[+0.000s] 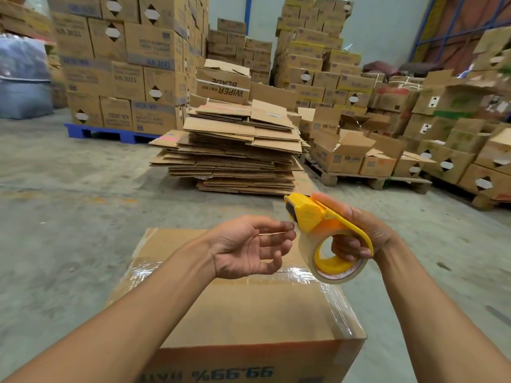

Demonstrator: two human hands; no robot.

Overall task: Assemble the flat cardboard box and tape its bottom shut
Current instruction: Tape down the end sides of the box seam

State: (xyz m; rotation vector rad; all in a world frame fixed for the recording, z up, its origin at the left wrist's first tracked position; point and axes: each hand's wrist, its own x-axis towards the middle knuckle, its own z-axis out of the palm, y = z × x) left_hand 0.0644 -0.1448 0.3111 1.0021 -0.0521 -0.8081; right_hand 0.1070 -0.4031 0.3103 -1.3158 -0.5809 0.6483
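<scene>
Now | corrugated cardboard box (249, 308), glossy taped seam | right hand (362, 233) grips yellow plastic tape dispenser (318, 217)

Beyond my hands I see a heap of flattened cartons (235, 150) on the concrete floor (69, 217). Ahead and left of them, stacked boxes (124, 64) stand on a blue pallet (110, 133). Ahead and right, open boxes (348, 153) sit on a wooden pallet (367, 179).
</scene>
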